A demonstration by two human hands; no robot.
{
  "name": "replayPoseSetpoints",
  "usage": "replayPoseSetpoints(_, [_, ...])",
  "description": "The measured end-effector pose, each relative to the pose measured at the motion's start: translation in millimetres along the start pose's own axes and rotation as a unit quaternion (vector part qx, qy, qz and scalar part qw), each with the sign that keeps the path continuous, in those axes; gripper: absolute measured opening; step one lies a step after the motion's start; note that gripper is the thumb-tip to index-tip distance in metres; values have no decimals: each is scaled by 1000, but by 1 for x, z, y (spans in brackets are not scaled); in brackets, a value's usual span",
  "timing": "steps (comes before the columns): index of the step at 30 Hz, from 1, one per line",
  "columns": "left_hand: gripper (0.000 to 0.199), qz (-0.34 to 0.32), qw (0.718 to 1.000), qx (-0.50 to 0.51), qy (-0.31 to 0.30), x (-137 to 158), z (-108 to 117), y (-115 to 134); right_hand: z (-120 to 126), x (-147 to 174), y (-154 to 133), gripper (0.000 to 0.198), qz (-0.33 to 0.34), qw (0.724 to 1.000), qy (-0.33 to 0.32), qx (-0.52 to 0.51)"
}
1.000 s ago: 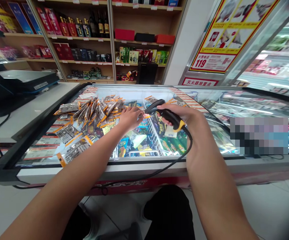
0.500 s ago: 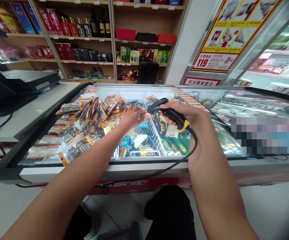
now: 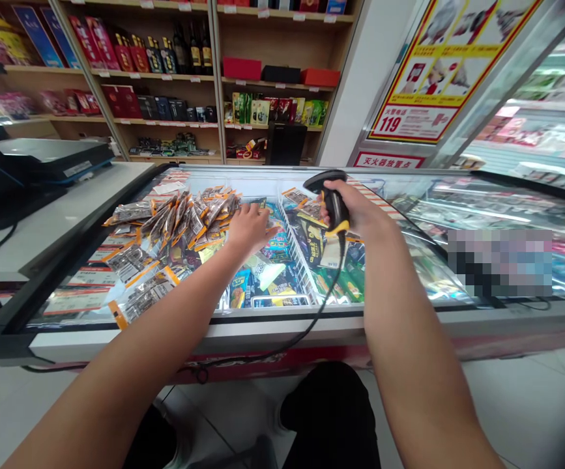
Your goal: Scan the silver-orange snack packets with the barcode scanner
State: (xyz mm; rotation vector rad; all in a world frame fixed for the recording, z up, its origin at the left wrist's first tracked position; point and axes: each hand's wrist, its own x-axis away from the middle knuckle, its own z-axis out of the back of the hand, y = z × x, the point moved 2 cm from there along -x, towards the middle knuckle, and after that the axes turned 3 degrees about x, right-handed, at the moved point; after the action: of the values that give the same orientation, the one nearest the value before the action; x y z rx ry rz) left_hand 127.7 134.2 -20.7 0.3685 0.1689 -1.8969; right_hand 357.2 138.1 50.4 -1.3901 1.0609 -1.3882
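The glass-topped freezer (image 3: 345,326) ran beneath the fingers of both your hands; the heap of orange-edged packets (image 3: 189,218) lay just left of your left hand's (image 3: 249,229) fingers, loosely spread, palm down, contact unclear. Your right hand's (image 3: 358,205) fingers were curled round the black scanner's (image 3: 337,210) grip, its cable (image 3: 337,280) hanging below them.
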Motion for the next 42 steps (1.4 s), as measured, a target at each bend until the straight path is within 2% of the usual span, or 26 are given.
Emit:
replayPoseSetpoints(4, [50, 40, 999, -24, 10, 1, 8, -7, 12, -22, 2, 28, 64, 980, 124, -145])
replayPoseSetpoints(6, [50, 51, 998, -33, 13, 1, 11, -5, 18, -31, 3, 30, 103, 964, 154, -189])
replayPoseSetpoints(8, [56, 27, 998, -58, 9, -2, 11, 6, 24, -36, 4, 35, 133, 953, 176, -209])
replayPoseSetpoints(11, [71, -60, 995, -66, -37, -16, 5, 39, 28, -40, 4, 40, 157, 946, 198, -204])
replayPoseSetpoints(16, [82, -155, 971, 58, -171, -52, -17, 92, 26, -40, 6, 36, 162, 947, 223, -167])
replayPoseSetpoints(19, [83, -160, 967, 77, -184, -65, -26, 97, 23, -40, 9, 34, 173, 945, 247, -123])
replayPoseSetpoints(22, [78, -156, 975, 63, -148, -64, -28, 85, 20, -39, 10, 37, 176, 947, 256, -87])
replayPoseSetpoints(25, [72, -160, 978, 49, -126, -50, -25, 66, 16, -37, 9, 35, 168, 951, 246, -90])
replayPoseSetpoints(27, [71, -157, 979, 36, -126, -39, -20, 54, 11, -32, 7, 33, 152, 960, 209, -112])
replayPoseSetpoints(31, [72, -140, 983, 14, -118, -19, -9, 38, -7, -18, 7, 32, 57, 987, 34, -145])
replayPoseSetpoints(33, [73, -120, 987, 12, -111, -13, -7, 35, -18, -13, 11, 32, 3, 991, -56, -121])
replayPoseSetpoints(35, [74, -97, 989, 11, -108, -9, -8, 35, -26, -12, 18, 32, -48, 991, -106, -72])
replayPoseSetpoints(38, [78, -81, 991, 18, -107, -6, -10, 36, -29, -19, 27, 32, -89, 992, -89, -4])
replayPoseSetpoints(42, [87, -89, 989, 30, -116, -3, -10, 32, -20, -26, 27, 29, -50, 997, 12, 50])
